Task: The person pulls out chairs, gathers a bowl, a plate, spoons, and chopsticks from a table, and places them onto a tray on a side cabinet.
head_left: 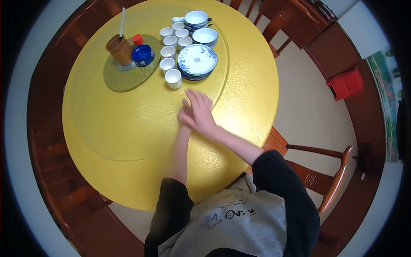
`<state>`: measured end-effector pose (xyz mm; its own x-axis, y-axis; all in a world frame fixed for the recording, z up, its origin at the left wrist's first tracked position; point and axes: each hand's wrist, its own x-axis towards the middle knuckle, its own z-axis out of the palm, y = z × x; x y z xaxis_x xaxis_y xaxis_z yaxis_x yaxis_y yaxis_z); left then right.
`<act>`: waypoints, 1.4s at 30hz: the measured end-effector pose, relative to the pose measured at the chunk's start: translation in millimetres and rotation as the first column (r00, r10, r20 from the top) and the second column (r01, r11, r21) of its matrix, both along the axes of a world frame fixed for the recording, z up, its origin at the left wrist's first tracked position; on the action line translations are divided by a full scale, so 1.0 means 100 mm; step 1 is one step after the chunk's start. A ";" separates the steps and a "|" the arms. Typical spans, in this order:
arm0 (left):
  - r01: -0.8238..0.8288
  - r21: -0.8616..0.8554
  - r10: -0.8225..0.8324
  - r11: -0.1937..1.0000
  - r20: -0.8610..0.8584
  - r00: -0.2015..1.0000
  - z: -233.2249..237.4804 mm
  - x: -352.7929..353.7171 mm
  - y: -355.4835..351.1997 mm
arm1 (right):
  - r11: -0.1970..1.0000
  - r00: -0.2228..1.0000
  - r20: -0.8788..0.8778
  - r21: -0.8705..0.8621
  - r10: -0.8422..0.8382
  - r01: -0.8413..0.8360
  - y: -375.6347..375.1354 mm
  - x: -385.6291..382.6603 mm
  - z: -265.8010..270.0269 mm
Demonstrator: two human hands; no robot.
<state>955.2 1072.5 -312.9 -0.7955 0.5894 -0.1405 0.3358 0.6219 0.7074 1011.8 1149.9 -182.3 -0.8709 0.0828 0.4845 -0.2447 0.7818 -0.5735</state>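
Observation:
My left hand (184, 115) and my right hand (203, 112) meet over the yellow tabletop, just in front of the crockery. The right hand lies across the left and hides most of its fingers. Stretched out and slightly blurred, the right fingers point toward the cups, and I see nothing in them. Nearest to both hands is a white cup (173, 79), at the end of a group of several small white cups (167, 52). Beside them stands a stack of blue-patterned plates (197, 60). Behind the plates are stacked bowls (205, 35) and more bowls (196, 18).
A round olive mat (117, 81) bears a brown cup-like container (119, 49) with a pale stick, a blue dish (143, 55) and a red-topped item (137, 40). Wooden chairs (338, 180) surround the yellow table (128, 188). A red plastic object (345, 84) stands at the right.

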 end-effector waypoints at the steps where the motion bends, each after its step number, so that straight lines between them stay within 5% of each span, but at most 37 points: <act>1: -0.039 -0.160 0.018 0.986 -0.133 0.991 -0.02 0.01 0.02 | 0.998 1.000 0.027 -0.054 0.016 -0.014 0.00 0.36 -0.05; 2: -0.099 -0.307 0.014 0.947 -0.266 0.964 -0.03 0.02 0.05 | 0.995 0.996 0.082 -0.080 -0.047 0.053 -0.01 0.74 -0.14; 7: -0.176 -0.332 0.064 0.927 -0.322 0.945 0.03 0.07 0.10 | 0.947 0.904 0.352 -0.117 -0.241 0.298 0.04 2.40 -0.66; 15: -0.096 -0.358 0.013 0.929 -0.227 0.974 0.09 0.40 -0.04 | 0.915 0.876 0.311 -0.043 -0.369 0.401 0.64 3.18 0.13; 17: -0.052 -0.319 -0.014 0.946 -0.201 0.979 0.20 0.70 -0.14 | 0.859 0.885 0.399 -0.337 -0.242 0.386 0.75 3.34 0.48; 19: -0.028 -0.172 -0.017 0.985 -0.254 0.967 0.42 1.58 -0.41 | 0.885 0.902 0.381 -0.322 -0.203 0.336 0.87 3.82 0.61; 23: -0.014 -0.235 -0.014 0.972 -0.119 0.993 0.69 3.14 -1.01 | 0.898 0.831 0.557 -0.366 0.002 0.244 1.27 4.77 0.67; 25: 0.221 -0.499 -0.153 0.838 0.175 0.973 0.99 3.69 -1.36 | 0.971 0.719 0.666 -0.235 0.199 -0.051 1.48 5.05 0.61; 27: 0.216 -0.574 -0.068 0.790 0.268 0.961 1.26 3.97 -1.58 | 0.958 0.650 0.705 -0.173 0.284 -0.230 1.66 5.10 0.59; 30: 0.124 -0.675 0.058 0.727 0.240 0.969 1.62 4.50 -2.02 | 0.763 0.456 0.821 0.039 0.343 -0.645 1.76 5.14 0.63; 35: 0.006 -0.761 0.390 0.648 0.338 0.857 2.02 5.80 -2.70 | 0.509 0.364 0.796 0.083 0.483 -0.857 1.45 5.40 0.79; 37: 0.166 -0.802 0.455 0.574 0.481 0.750 1.93 6.03 -3.07 | 0.450 0.333 0.759 0.058 0.560 -0.891 1.16 5.45 0.89; 39: 0.219 -0.813 0.470 0.539 0.506 0.724 1.78 6.20 -3.22 | 0.431 0.277 0.746 -0.015 0.606 -0.902 0.84 5.49 0.91; 42: 0.416 -0.750 0.464 0.514 0.651 0.601 1.52 6.20 -3.22 | 0.402 -0.150 0.595 -0.686 0.789 -0.606 0.38 5.56 0.65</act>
